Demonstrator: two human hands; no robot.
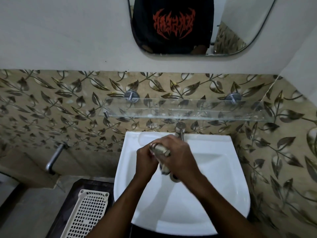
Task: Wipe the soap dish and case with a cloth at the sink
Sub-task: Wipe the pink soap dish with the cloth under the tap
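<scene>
Both hands over the sink (pixel 223 169), tap (pixel 180 129) at 12: right hand (pixel 178 155) and left hand (pixel 145 157) grip the cloth (pixel 160 150) between them.

Leaf-patterned wall tiles (pixel 68 103), glass shelf (pixel 185 110), mirror (pixel 240 23)

Beige-grey cloth (pixel 160 150) bunched, hanging down above white sink (pixel 214 169) basin

Hands: left hand (pixel 145 156) and right hand (pixel 178 157) meet over the white sink (pixel 214 169), near its back rim.
Cloth: a bunched grey cloth (pixel 161 150), gripped by both hands; whatever it wraps is hidden.
Tap: a chrome tap (pixel 180 128) at the back rim.
Above: a glass shelf (pixel 188 110) and a mirror (pixel 240 31).
Left, low: a perforated plastic tray (pixel 87 213).
</scene>
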